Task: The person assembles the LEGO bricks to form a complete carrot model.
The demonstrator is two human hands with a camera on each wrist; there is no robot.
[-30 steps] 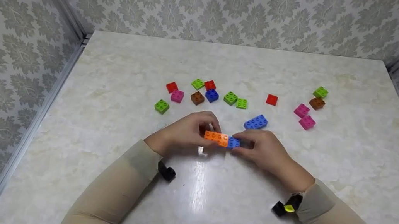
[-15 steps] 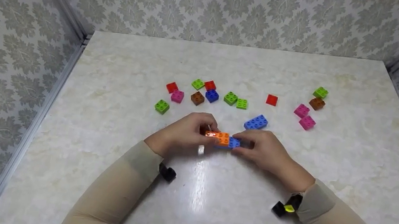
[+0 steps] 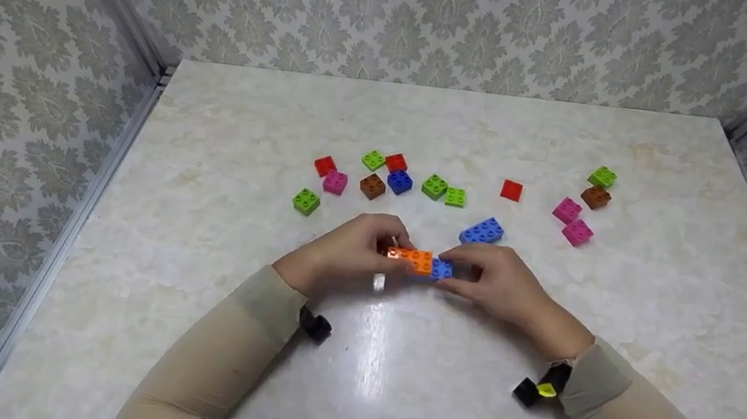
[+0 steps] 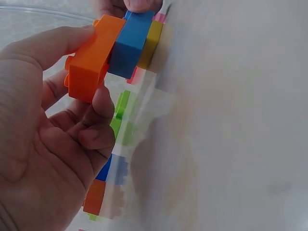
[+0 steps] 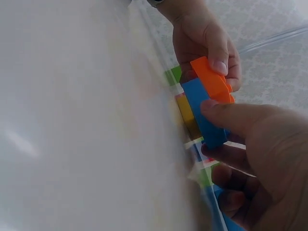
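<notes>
In the head view my left hand [image 3: 357, 247] pinches an orange brick [image 3: 422, 261] between thumb and fingers. My right hand [image 3: 499, 278] grips the right end of a blue brick [image 3: 441, 269]. The orange brick lies over the blue one and overhangs it to the left. A narrow gap seems to show between them in the left wrist view, so whether they are locked together I cannot tell. Under the blue brick sits a yellow brick [image 4: 150, 45], also visible in the right wrist view; the head view hides it. Just beyond the right hand lies a loose blue brick [image 3: 482, 231].
Small bricks lie across the table [image 3: 347, 396]: a green one [image 3: 306, 201] at left, a brown one [image 3: 372, 186], a dark blue one [image 3: 399, 182], a red one [image 3: 511, 190], and a pink one [image 3: 577, 232] at right. Patterned walls [image 3: 444, 22] border the table.
The orange brick has tipped and shifted slightly right over the blue one, with my left hand. My right hand keeps its hold. The loose bricks stay put; the head view moves slightly.
</notes>
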